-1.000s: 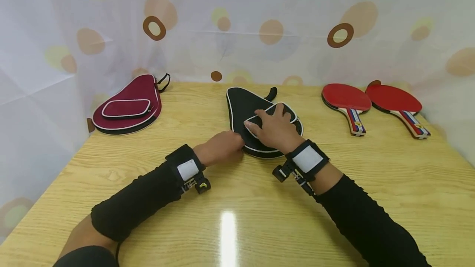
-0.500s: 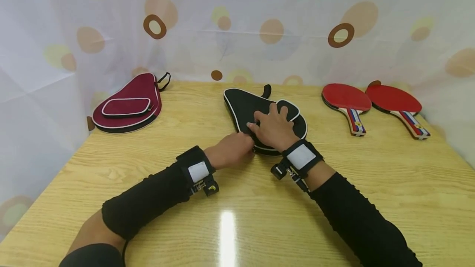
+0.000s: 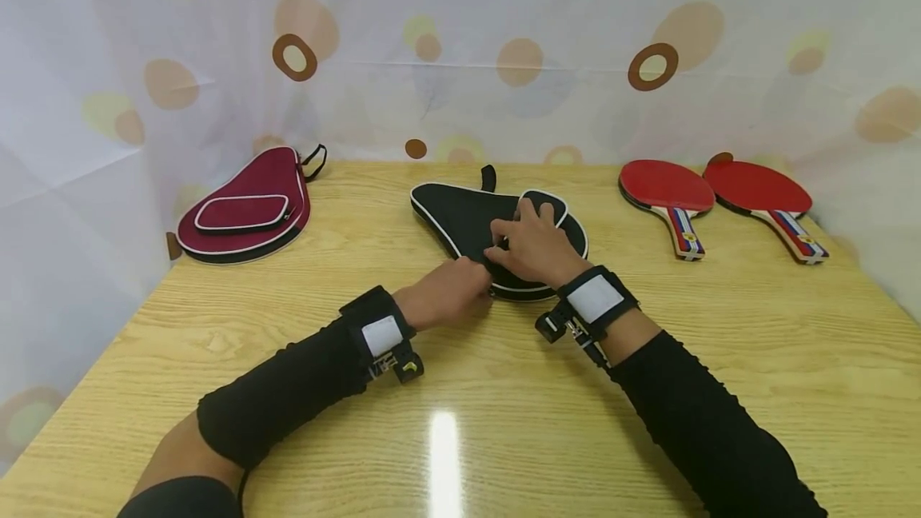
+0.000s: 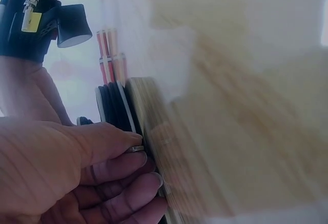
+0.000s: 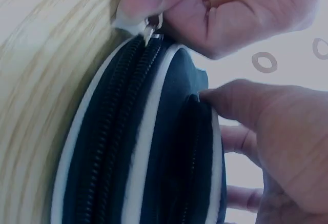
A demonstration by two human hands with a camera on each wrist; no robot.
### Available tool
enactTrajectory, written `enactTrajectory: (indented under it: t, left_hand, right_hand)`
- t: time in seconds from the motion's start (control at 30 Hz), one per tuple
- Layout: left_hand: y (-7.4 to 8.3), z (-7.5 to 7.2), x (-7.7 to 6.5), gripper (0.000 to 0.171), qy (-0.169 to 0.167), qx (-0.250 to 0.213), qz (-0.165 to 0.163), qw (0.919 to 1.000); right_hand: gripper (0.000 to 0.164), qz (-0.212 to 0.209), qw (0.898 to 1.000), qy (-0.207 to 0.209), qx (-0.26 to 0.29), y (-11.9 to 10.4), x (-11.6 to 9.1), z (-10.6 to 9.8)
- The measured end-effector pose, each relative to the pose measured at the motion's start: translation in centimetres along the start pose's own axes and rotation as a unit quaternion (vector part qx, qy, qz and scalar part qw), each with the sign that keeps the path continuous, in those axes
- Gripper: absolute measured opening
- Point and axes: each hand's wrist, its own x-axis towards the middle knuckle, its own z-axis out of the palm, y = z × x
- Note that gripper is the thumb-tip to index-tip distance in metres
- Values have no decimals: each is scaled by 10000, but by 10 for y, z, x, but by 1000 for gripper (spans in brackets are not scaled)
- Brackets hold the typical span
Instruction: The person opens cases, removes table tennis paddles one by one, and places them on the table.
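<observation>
A black table tennis bat case (image 3: pixel 460 214) with white piping lies flat on the table, its narrow end toward the left. At its near rim, my left hand (image 3: pixel 448 290) pinches a small metal zipper pull (image 4: pixel 136 148) between thumb and forefinger. In the right wrist view the zipper teeth (image 5: pixel 105 147) run along the case's side below the pull. My right hand (image 3: pixel 540 245) holds the case by its raised front pocket (image 3: pixel 550 205), thumb at the near edge and bent fingers over the top.
A maroon bat case (image 3: pixel 245 174) lies at the back left. Two red table tennis bats (image 3: pixel 665 185) (image 3: pixel 759 186) lie at the back right, handles toward me. A spotted white curtain (image 3: pixel 460 46) hangs behind the wooden table (image 3: pixel 345 438).
The black case has turned, its narrow end swinging left and its strap shifting left. My left hand moved right along the near rim, then stayed there. My right hand stays over the pocket.
</observation>
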Motion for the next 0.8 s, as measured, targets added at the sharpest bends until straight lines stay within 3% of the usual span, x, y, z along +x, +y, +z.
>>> enactTrajectory:
  t: [0.2,0.57,0.8]
  left_hand:
    - [-2,-4,-4,35,-29,-67,-258,9996]
    - [-15,-4,-4,33,27,-160,-480,9987]
    - [-17,-4,-5,36,113,-163,-558,9982]
  right_hand:
    - [12,-232,9993,-114,280,10,1,-2]
    - [7,-1289,9900,-147,554,36,2,-2]
    - [7,-1441,9862,-225,786,47,4,-3]
